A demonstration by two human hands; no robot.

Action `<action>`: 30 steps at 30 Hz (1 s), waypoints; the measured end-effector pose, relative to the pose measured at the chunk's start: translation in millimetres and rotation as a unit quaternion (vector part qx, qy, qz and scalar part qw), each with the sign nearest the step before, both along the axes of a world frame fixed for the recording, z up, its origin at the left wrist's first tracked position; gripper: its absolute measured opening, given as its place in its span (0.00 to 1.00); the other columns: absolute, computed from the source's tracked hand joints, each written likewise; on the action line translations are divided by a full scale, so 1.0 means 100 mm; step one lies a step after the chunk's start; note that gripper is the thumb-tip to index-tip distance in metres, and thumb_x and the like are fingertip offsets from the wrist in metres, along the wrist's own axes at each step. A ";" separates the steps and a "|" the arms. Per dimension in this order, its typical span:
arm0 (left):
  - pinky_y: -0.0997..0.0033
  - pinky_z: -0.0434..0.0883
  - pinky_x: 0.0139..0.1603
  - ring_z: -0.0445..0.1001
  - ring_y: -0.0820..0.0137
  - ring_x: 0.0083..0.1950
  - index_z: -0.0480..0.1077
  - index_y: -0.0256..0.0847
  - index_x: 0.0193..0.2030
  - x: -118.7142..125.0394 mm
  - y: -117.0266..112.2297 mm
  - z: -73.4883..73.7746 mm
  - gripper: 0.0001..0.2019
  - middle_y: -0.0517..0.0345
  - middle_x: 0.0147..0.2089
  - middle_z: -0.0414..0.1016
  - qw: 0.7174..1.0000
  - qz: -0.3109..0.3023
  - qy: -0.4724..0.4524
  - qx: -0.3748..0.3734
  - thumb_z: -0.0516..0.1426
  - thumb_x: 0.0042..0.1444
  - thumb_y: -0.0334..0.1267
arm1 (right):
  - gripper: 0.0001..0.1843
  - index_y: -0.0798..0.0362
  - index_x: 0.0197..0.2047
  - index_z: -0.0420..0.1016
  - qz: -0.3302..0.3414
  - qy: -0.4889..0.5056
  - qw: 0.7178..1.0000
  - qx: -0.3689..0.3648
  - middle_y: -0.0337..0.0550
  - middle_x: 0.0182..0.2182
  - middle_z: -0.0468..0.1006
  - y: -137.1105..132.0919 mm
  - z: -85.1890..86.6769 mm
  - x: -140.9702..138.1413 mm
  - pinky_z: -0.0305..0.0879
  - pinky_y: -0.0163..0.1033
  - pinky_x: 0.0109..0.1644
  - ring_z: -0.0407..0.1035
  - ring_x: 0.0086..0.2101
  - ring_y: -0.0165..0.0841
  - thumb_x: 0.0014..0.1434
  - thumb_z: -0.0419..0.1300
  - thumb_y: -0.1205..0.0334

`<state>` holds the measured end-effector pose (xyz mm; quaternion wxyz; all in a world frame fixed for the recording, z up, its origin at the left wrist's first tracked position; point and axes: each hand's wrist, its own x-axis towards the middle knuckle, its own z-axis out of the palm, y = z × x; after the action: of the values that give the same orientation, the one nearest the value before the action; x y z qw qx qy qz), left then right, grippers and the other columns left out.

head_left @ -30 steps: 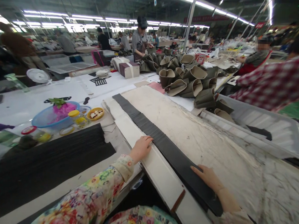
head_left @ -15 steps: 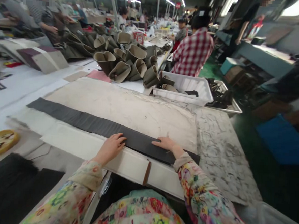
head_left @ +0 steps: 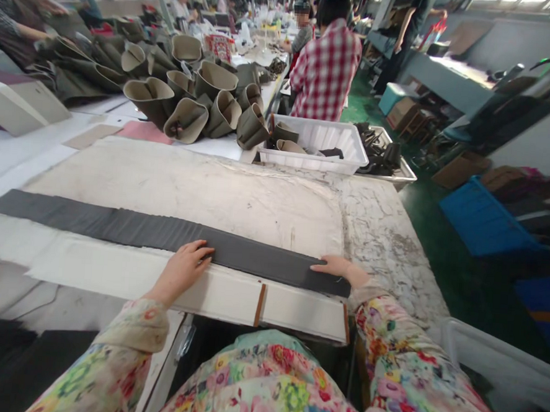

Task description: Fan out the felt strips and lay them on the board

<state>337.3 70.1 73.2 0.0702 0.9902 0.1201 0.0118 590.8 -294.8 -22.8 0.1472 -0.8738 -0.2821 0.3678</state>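
Observation:
A long dark grey strip of material (head_left: 263, 253) lies across a cream padded sheet (head_left: 187, 182) on the table in front of me. Its left half looks rippled, as if several layers overlap. My left hand (head_left: 185, 269) rests at the strip's near edge around its middle, fingers stretched over the material. Close to the right end of the strip, my right hand (head_left: 339, 269) lies on top with its fingers extended. Neither hand grips anything. A white board with brown bands (head_left: 232, 300) runs along the near edge, below the strip.
Rolled olive-brown pieces (head_left: 187, 120) stand in a heap at the back. Behind the sheet sits a white plastic bin (head_left: 312, 165) with dark pieces. Black material (head_left: 60, 367) lies at lower left. A person in a checked shirt (head_left: 327, 66) is beyond the bin.
My right hand has slid rightward along the strip towards its right end. My left hand stays near the middle, slightly further left on it. The view has turned to the right.

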 end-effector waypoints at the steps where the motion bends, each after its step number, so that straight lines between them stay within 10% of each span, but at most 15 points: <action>1: 0.58 0.60 0.56 0.64 0.58 0.54 0.71 0.40 0.46 0.00 0.00 0.00 0.18 0.47 0.53 0.66 1.000 -0.001 0.001 0.000 0.47 0.55 0.43 | 0.33 0.55 0.41 0.73 -0.014 -0.004 1.000 0.006 0.52 0.41 0.75 -0.05 -0.03 -0.01 0.61 0.42 0.47 0.68 0.41 0.43 0.38 0.60 0.37; 9: 0.58 0.60 0.56 0.63 0.59 0.54 0.70 0.39 0.48 -0.03 0.01 -0.02 0.19 0.47 0.54 0.65 1.000 -0.003 0.003 0.019 0.46 0.55 0.43 | 0.21 0.57 0.42 0.67 -0.184 0.007 0.982 0.047 0.49 0.37 0.75 -0.78 -0.17 -0.01 0.65 0.39 0.39 0.69 0.36 0.35 0.48 0.59 0.52; 16: 0.58 0.60 0.55 0.64 0.58 0.54 0.70 0.38 0.48 -0.02 0.01 -0.01 0.19 0.45 0.54 0.65 1.000 -0.003 0.005 0.020 0.46 0.55 0.43 | 0.19 0.56 0.42 0.66 -0.302 0.080 0.944 0.110 0.44 0.27 0.76 -0.80 -0.25 -0.30 0.65 0.35 0.27 0.70 0.27 0.32 0.51 0.55 0.51; 30: 0.60 0.63 0.55 0.66 0.63 0.51 0.69 0.37 0.43 -0.07 -0.11 0.21 0.19 0.48 0.48 0.70 0.985 0.046 -0.117 -0.118 0.46 0.55 0.47 | 0.18 0.51 0.27 0.65 -0.353 0.163 0.873 0.294 0.34 0.17 0.69 -0.88 0.74 -0.22 0.59 0.30 0.18 0.61 0.16 0.24 0.43 0.60 0.44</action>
<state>330.2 58.9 94.5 0.1999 0.9600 0.1573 0.1170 568.8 -383.1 51.0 0.5608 -0.7596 -0.0222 0.3287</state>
